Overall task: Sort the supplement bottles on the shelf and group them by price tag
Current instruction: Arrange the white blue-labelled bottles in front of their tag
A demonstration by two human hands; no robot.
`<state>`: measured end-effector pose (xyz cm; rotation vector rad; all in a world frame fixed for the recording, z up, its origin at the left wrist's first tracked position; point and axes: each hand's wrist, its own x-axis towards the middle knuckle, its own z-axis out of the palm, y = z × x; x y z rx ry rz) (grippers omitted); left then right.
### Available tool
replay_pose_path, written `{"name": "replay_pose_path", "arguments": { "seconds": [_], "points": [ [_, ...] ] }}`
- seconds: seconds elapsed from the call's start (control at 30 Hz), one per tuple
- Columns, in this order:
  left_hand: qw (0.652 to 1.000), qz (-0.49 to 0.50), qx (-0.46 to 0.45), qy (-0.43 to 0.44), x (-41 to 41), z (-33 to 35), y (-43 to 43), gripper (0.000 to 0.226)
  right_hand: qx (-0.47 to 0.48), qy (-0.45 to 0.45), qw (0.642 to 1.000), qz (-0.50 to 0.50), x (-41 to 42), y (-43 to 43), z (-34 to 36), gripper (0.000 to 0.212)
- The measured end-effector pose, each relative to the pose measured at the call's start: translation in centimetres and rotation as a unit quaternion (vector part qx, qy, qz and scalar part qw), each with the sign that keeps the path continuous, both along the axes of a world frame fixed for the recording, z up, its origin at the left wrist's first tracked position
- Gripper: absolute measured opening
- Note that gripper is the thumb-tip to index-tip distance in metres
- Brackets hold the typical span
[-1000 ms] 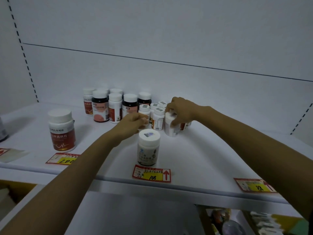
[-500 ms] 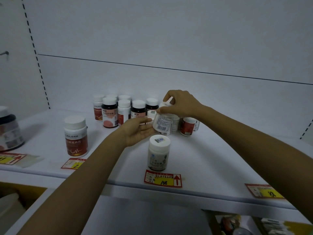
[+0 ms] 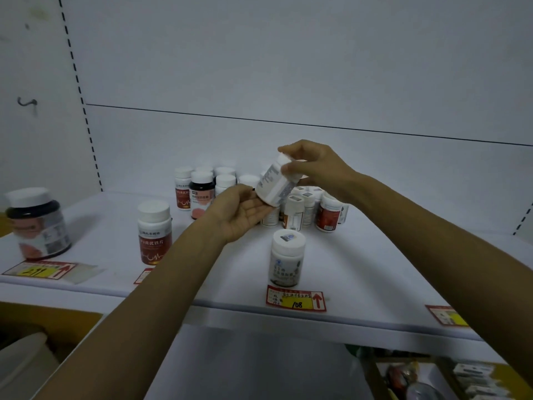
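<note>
Checking a lifted bottle before placing it.
Right hand [image 3: 314, 171] grips the tilted white bottle [image 3: 275, 184] above the shelf [image 3: 202, 284]; left hand [image 3: 242, 213], fingers relaxed, seemingly cradles its base. Next: match a price tag [image 3: 296, 298].

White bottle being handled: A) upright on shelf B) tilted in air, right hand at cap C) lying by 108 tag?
B: the white bottle is tilted above the shelf, right hand gripping its cap end, left hand touching its base.
</note>
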<state>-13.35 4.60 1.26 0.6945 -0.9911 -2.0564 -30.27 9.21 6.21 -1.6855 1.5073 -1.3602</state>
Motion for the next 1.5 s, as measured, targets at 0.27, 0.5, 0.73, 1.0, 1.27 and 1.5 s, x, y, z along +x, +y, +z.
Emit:
{"name": "replay_pose_path", "arguments": {
  "seconds": [0.27, 0.5, 0.73, 1.0, 1.27, 1.5],
  "points": [
    [0.992, -0.038, 0.005, 0.124, -1.8, 2.2, 8.5, 0.032, -0.094, -0.314, 0.944, 0.044, -1.4, 3.5, 1.0, 0.018],
    [0.985, -0.061, 0.056, 0.152, -6.5, 0.8, 13.8, 0.036, -0.056, -0.316, 0.937, 0.135, -6.9, 8.0, -0.4, 0.026],
    [0.987, 0.048, 0.06, 0.142, -12.2, -2.8, 17.8, 0.032, -0.007, 0.052, 0.998, 0.024, -11.9, 11.3, -1.9, 0.018],
    [0.982, 0.097, 0.1, 0.125, -14.7, -5.4, 20.9, 0.022, 0.077, 0.037, 0.987, 0.134, -15.1, 12.7, -3.4, 0.031],
    [0.973, 0.173, 0.092, 0.122, -14.7, -6.4, 22.7, 0.024, 0.077, 0.045, 0.979, 0.183, -14.0, 11.8, -5.2, 0.03],
    [0.955, 0.231, 0.119, 0.145, -12.2, -7.7, 22.5, 0.027, 0.088, 0.068, 0.976, 0.189, -10.3, 10.2, -7.5, 0.047]
  ]
}}
